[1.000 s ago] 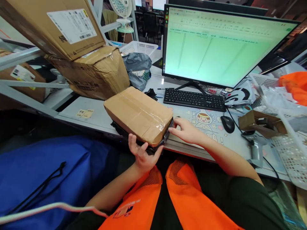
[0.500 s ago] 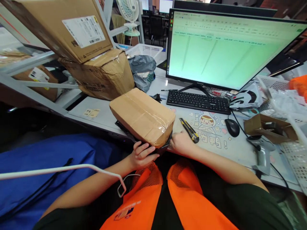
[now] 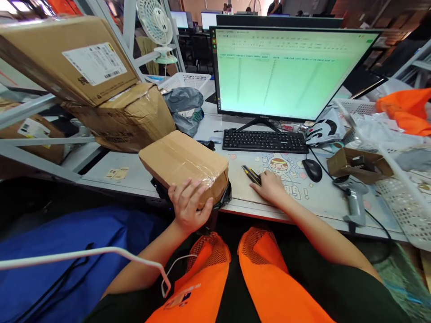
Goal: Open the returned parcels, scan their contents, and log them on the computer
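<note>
A taped brown cardboard box (image 3: 183,157) lies tilted at the desk's front edge, with a black plastic bag (image 3: 226,196) around its underside. My left hand (image 3: 190,206) grips the box's near side, its fingers spread over the top edge and the thumb toward the near corner. On the desk mat to the right, my right hand (image 3: 271,186) is closed over the handle of a yellow and black utility knife (image 3: 251,174). The knife's front end points up and left from under the fingers; its rear is hidden by the hand.
Behind the mat stand a keyboard (image 3: 264,141) and a monitor (image 3: 289,76). A mouse (image 3: 312,170), a barcode scanner (image 3: 353,202) and a small open box (image 3: 358,165) are to the right. Large cartons (image 3: 134,121) are stacked at left. A white bent rod (image 3: 84,255) crosses the lower left.
My right hand has left the black bag and moved right onto the utility knife. My left hand has shifted from the box's lower edge up onto its side and top. The view has also shifted.
</note>
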`<state>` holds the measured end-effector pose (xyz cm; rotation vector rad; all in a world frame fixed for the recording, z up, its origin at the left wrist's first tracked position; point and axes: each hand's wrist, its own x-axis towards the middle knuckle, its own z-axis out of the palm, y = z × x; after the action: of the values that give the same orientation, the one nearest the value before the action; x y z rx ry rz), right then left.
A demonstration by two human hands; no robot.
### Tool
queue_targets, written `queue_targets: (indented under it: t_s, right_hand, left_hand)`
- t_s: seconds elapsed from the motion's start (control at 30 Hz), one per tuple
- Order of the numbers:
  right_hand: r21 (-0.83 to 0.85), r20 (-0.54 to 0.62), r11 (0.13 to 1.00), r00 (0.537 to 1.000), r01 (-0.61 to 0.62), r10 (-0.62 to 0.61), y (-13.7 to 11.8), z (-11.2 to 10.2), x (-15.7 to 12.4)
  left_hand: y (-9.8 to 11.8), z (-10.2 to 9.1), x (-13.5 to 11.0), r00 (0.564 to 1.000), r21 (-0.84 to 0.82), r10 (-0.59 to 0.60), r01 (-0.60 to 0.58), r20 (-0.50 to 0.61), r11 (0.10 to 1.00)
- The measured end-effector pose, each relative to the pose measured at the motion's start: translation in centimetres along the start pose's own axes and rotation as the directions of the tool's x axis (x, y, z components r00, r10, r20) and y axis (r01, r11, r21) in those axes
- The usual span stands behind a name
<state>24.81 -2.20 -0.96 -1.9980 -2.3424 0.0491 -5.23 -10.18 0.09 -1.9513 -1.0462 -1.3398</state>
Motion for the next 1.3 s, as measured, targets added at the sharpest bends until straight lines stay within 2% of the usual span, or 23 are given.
queue_targets:
  t_s: [0.1, 0.2, 0.23, 0.3, 0.33, 0.4, 0.43, 0.47, 0.53, 0.67, 0.8, 0.93, 1.0, 1.07, 1.13, 1.23, 1.3]
  right_hand:
    - [0.101, 0.034, 0.995, 0.999, -0.025, 0.022, 1.5, 1.1, -0.3]
    - [0.219, 0.005, 0.973, 0.997, -0.072, 0.073, 2.5, 0.8, -1.5]
    - [0.257, -0.036, 0.966, 0.998, -0.040, 0.051, 2.6, 0.5, -2.1]
    - [0.329, -0.185, 0.931, 0.977, 0.160, -0.103, 2.2, -0.5, -3.4]
    - [0.340, -0.272, 0.892, 0.940, 0.297, -0.209, 1.6, -1.1, -4.1]
    - [0.283, -0.403, 0.794, 0.818, 0.539, -0.411, -0.1, -2.3, -5.4]
    - [0.226, -0.431, 0.757, 0.760, 0.613, -0.487, -1.1, -2.8, -6.0]
    - [0.164, -0.441, 0.735, 0.716, 0.658, -0.542, -2.0, -3.2, -6.3]
    - [0.050, -0.441, 0.715, 0.657, 0.698, -0.611, -3.4, -3.9, -6.6]
    - [-0.089, -0.447, 0.713, 0.612, 0.695, -0.652, -4.4, -4.6, -6.1]
    - [-0.142, -0.477, 0.741, 0.610, 0.657, -0.633, -4.8, -4.7, -5.9]
    - [-0.154, -0.499, 0.744, 0.598, 0.650, -0.627, -4.8, -4.6, -5.3]
    - [-0.184, -0.507, 0.734, 0.576, 0.654, -0.641, -4.1, -4.5, -4.2]
    - [-0.204, -0.532, 0.758, 0.580, 0.619, -0.617, -2.8, -4.4, -2.7]
    - [-0.196, -0.550, 0.806, 0.618, 0.558, -0.561, -1.0, -4.1, -1.0]
    - [-0.098, -0.551, 0.906, 0.735, 0.413, -0.395, 2.0, -3.0, 1.0]
    - [0.021, -0.531, 0.954, 0.812, 0.300, -0.244, 4.0, -2.1, 1.7]
  left_hand:
    - [-0.5, -1.3, 1.1, 0.996, -0.038, -0.057, 0.060, 0.066, 0.997]
    - [-0.5, -2.5, 2.5, 0.984, -0.076, -0.122, 0.133, 0.130, 0.988]
    - [-0.5, -2.8, 2.9, 0.984, -0.082, -0.124, 0.135, 0.129, 0.987]
    - [-0.6, -3.0, 3.2, 0.989, -0.085, -0.097, 0.106, 0.110, 0.991]
    - [-0.6, -3.0, 3.3, 0.992, -0.084, -0.078, 0.087, 0.100, 0.993]
    - [-0.6, -2.9, 3.2, 0.995, -0.089, -0.052, 0.060, 0.087, 0.994]
    - [-0.6, -2.9, 3.1, 0.995, -0.092, -0.048, 0.056, 0.083, 0.994]
    - [-0.5, -2.8, 3.0, 0.995, -0.094, -0.049, 0.057, 0.084, 0.994]
    - [-0.4, -2.8, 2.8, 0.994, -0.091, -0.054, 0.063, 0.090, 0.994]
    - [-0.2, -2.7, 2.7, 0.997, -0.083, -0.044, 0.050, 0.069, 0.995]
    - [-0.2, -2.6, 2.7, 0.999, -0.094, -0.031, 0.033, 0.020, 0.995]
    - [-0.3, -2.8, 2.6, 0.999, -0.117, -0.047, 0.049, 0.024, 0.992]
    - [-0.4, -3.0, 2.6, 0.999, -0.125, -0.045, 0.048, 0.031, 0.991]
    - [-0.5, -3.0, 2.6, 0.998, -0.132, -0.047, 0.053, 0.044, 0.990]
    - [-0.6, -3.1, 2.7, 0.997, -0.140, -0.046, 0.054, 0.055, 0.989]
    - [-1.4, -4.1, 2.0, 0.999, -0.184, -0.030, 0.036, 0.035, 0.982]
    - [-3.1, -5.6, 0.6, 0.999, -0.274, -0.030, 0.038, 0.032, 0.961]
